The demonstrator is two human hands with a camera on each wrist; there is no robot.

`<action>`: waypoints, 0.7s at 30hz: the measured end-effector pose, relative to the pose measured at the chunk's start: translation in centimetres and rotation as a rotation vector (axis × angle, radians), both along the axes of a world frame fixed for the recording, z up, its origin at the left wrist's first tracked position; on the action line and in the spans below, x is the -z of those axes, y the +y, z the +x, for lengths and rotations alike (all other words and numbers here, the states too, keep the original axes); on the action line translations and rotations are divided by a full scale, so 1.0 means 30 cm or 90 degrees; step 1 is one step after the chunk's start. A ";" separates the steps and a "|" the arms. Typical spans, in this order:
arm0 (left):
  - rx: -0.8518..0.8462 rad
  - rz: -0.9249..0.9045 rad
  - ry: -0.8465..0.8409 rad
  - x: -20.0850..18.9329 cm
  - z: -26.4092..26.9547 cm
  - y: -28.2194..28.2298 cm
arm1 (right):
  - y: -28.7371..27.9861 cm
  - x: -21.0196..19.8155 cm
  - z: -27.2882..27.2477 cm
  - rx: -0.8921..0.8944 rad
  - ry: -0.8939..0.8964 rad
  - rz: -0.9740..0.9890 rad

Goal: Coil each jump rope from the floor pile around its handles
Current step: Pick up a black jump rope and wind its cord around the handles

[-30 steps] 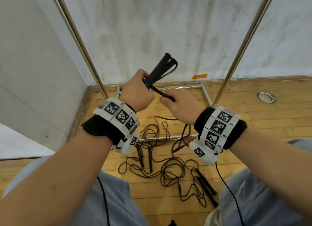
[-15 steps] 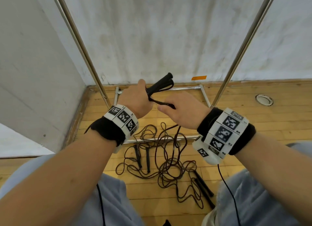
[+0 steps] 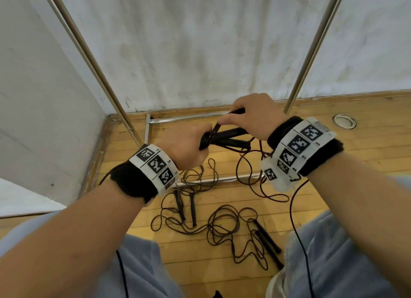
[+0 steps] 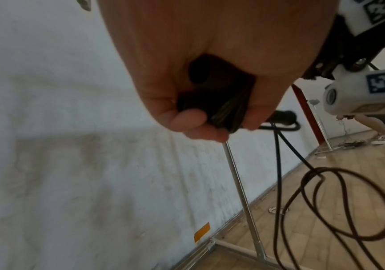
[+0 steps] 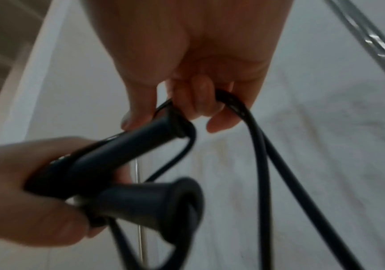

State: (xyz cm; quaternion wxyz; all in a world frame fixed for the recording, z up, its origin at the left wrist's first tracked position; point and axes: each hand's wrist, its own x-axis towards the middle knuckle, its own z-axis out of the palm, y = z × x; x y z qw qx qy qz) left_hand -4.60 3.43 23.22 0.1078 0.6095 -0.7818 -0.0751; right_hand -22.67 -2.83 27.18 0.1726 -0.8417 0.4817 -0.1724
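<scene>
My left hand (image 3: pixel 189 146) grips the two black handles (image 3: pixel 226 137) of one jump rope, held side by side and pointing right; the right wrist view shows the handles (image 5: pixel 127 175) in that left hand (image 5: pixel 25 191). My right hand (image 3: pixel 249 117) is above them and pinches the black rope (image 3: pixel 215 128) that runs up from the handles; its fingers (image 5: pixel 200 98) curl over the rope (image 5: pixel 256 146). The loose rope (image 3: pixel 249 170) hangs down to the floor. In the left wrist view, coiled turns (image 4: pixel 228 109) show inside my left fist.
More tangled ropes (image 3: pixel 218 226) with black handles (image 3: pixel 266 242) lie on the wooden floor between my knees. A metal rack's poles (image 3: pixel 100 75) and floor bars (image 3: pixel 213 181) stand by the white wall. A round floor fitting (image 3: pixel 344 121) is at the right.
The handles have tipped from pointing up and right to lying level and lower. My right hand has moved up and over them with the rope, and more rope has lifted from the pile.
</scene>
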 end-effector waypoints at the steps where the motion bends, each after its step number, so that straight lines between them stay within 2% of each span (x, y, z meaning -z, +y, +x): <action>1: 0.009 0.008 0.025 -0.011 -0.001 0.006 | -0.013 -0.001 -0.011 -0.002 -0.038 0.052; 6: 0.028 0.016 0.130 -0.056 -0.019 0.033 | -0.039 -0.028 -0.065 -0.083 -0.187 0.245; 10: 0.011 -0.023 0.230 -0.097 -0.024 0.046 | -0.033 -0.003 -0.042 -0.081 -0.352 0.310; 12: -0.016 -0.032 0.273 -0.103 -0.027 0.051 | -0.024 0.033 -0.008 -0.042 -0.367 0.301; 15: -0.068 -0.033 0.345 -0.097 -0.032 0.053 | 0.025 0.078 0.047 0.030 -0.268 0.266; 18: -0.130 -0.037 0.413 -0.101 -0.030 0.049 | 0.059 0.100 0.083 0.008 -0.450 0.360; 21: -0.165 -0.015 0.499 -0.118 -0.029 0.047 | 0.071 0.125 0.098 -0.006 -0.477 0.362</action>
